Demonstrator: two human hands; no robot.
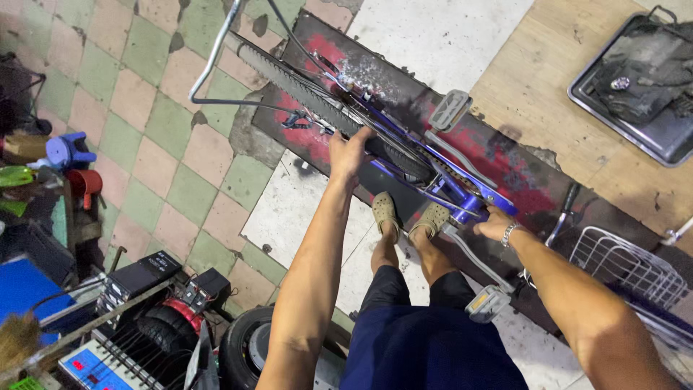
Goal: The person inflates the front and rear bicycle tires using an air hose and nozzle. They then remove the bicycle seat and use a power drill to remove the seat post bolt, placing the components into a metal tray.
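Item: one blue bicycle (462, 189), upside down on the floor, centre of frame, rear wheel toward upper left.
Hands: left hand (349, 152) rests on the rear tyre (317, 97), fingers curled over the tread; right hand (495, 225) closes on the frame near the crank.
Step, as judged: steadying the wheel for inspection; turning it next would call for a firm hold on the frame.
Count: two grey pedals (450, 109), one wire basket (626, 266) lower right, one dark tray (644, 81) upper right.
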